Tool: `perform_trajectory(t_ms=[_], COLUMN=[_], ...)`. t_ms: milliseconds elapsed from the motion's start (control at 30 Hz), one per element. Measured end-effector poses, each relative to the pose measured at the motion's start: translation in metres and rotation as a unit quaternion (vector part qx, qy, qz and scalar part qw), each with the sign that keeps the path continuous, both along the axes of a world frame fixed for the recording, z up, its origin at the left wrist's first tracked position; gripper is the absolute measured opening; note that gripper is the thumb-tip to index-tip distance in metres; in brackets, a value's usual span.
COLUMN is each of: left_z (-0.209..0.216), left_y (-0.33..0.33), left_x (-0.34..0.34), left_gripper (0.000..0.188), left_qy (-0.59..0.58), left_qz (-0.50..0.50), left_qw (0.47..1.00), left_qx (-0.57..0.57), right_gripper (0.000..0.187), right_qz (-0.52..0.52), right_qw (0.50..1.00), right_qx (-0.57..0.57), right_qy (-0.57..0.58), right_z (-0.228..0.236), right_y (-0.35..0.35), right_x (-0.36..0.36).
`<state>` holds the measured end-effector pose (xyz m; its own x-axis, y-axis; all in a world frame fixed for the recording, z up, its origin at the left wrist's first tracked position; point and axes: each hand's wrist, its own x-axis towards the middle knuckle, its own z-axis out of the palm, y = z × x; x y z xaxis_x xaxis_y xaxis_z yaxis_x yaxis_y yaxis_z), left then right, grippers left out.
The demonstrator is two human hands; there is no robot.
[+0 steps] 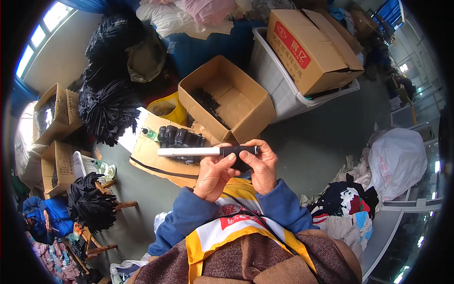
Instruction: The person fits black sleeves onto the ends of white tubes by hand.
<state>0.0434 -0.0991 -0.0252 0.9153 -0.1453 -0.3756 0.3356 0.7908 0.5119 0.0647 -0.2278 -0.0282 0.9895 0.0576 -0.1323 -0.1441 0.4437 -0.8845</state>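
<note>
In front of my chest, a white rod (189, 152) lies level across both hands, with a small black piece (231, 150), seemingly cloth, around its right part. My left hand (216, 171) is closed under the rod, its thumb pressed against the black piece. At the right end my right hand (261, 166) pinches the same black piece between thumb and fingers. Some of the black material hangs between the two hands; my fingers partly hide it. Just beyond the rod, several black rolled bundles (179, 137) rest side by side on a cardboard sheet (146, 154).
An open cardboard box (255, 102) with black pieces inside stands ahead, beside a yellow container (177, 111). Behind it a grey bin (279, 85) carries another carton (321, 57). Black cloth stacks (106, 106) rise at left. Mixed cloth (347, 203) and a white sack (397, 163) lie right.
</note>
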Motion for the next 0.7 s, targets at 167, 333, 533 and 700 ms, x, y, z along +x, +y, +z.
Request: perform_trajectory(t_ms=[167, 333, 533, 700], left_z=[-0.007, -0.005, 0.001, -0.006], left_y=[0.003, -0.003, -0.002, 0.0], left_x=[-0.001, -0.004, -0.004, -0.005], left_gripper=[0.029, 0.028, 0.029, 0.033], left_qy=[-0.02, -0.015, 0.003, -0.015], left_qz=[0.008, -0.01, -0.002, 0.013], left_qw=[0.999, 0.999, 1.0, 0.999], left_qx=[0.03, 0.036, 0.012, 0.035], right_gripper=[0.027, 0.026, 0.023, 0.031], right_qz=[0.029, 0.079, 0.049, 0.061], right_qw=[0.999, 0.992, 0.998, 0.994], right_qx=[0.044, 0.044, 0.018, 0.077], right_qy=[-0.008, 0.085, 0.034, 0.046], right_z=[0.008, -0.015, -0.014, 0.0], right_y=[0.002, -0.007, -0.003, -0.001], right_x=[0.003, -0.001, -0.001, 0.001])
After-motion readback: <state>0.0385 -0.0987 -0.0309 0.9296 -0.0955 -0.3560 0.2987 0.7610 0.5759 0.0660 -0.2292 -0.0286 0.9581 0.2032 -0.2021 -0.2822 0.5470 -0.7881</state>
